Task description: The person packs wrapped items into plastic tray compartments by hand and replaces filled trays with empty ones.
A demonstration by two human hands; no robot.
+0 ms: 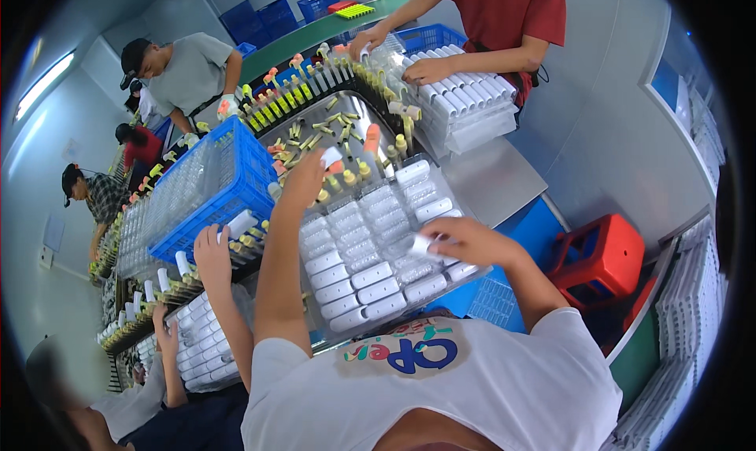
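Note:
In front of me a clear plastic tray (376,219) lies with white oval casings (331,276) in several of its pockets; other pockets show bare plastic. My right hand (466,242) pinches a white casing (422,245) above the tray's right half, slightly blurred. Beyond the tray's far left corner, my left hand (304,177) is closed on a small white piece (331,157), which sits close to an orange-tipped fixture (336,168). Fingers partly cover that piece, so its full shape is hidden. A row of yellow-topped fixtures (365,170) runs along the tray's far edge.
A metal tray (358,109) holds loose yellow and dark pieces. A blue crate (256,164) stands at the left, beside a co-worker's hand (213,254). Across, a person in red handles stacked white tubes (457,81). Red stools (602,258) stand at the right.

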